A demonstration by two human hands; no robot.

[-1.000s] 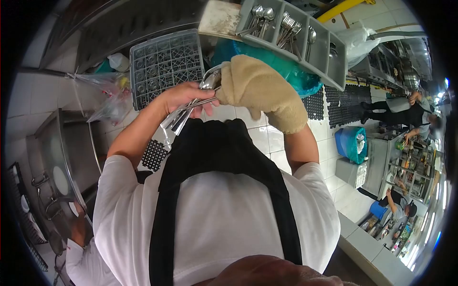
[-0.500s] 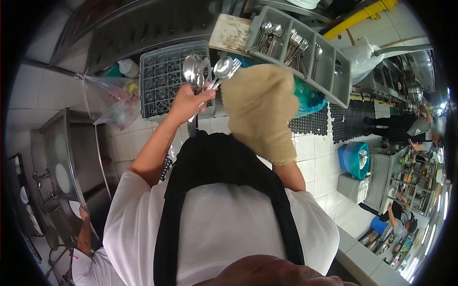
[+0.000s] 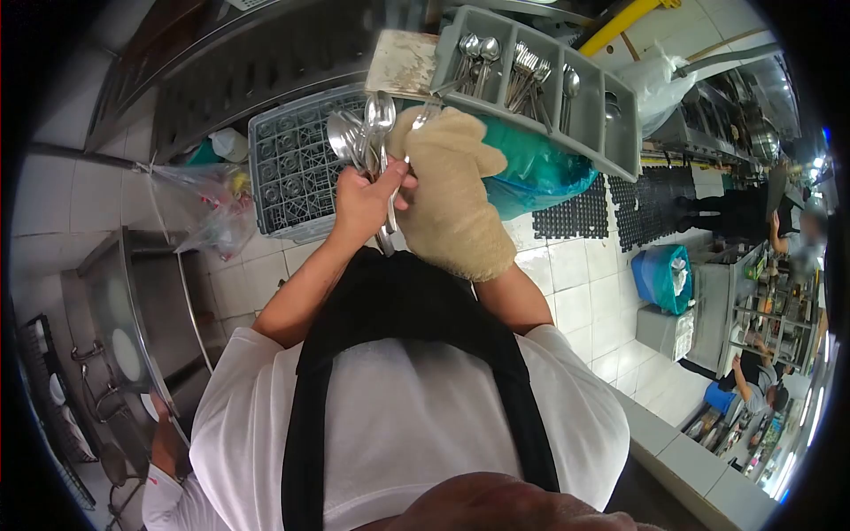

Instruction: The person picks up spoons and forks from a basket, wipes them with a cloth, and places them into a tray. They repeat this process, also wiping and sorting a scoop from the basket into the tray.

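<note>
Left hand (image 3: pixel 361 202): bare, fist clamped round a bunch of shiny steel spoons (image 3: pixel 359 134), bowls up, handles poking out below the fist.
Right hand (image 3: pixel 447 190): wrapped in a tan terry cloth (image 3: pixel 460 212), pressed vs. the bunch; a utensil tip shows at the cloth's top edge. Fingers hidden, so cannot tell whether they grip.
Where the spoons are: held at chest height, in front of the black apron (image 3: pixel 407 310), just below the tray.
Progress: looks mid-way. The grey plastic divided cutlery tray (image 3: pixel 620 115) already holds spoons and forks in several compartments; the handful in the fist has yet to go in, and seems to be getting wiped.
Around: grey plastic dish rack (image 3: pixel 292 168) on the floor behind the spoons; teal plastic bag (image 3: pixel 531 168) under the tray; black perforated floor mats (image 3: pixel 580 217); blue bin (image 3: pixel 660 270) at right; clear plastic bags (image 3: pixel 208 190) at left.
In the way: not much; the tray is near and its compartments stand open. Co-workers (image 3: pixel 753 385) are well apart at right, another person's arm (image 3: pixel 164 442) low left.
</note>
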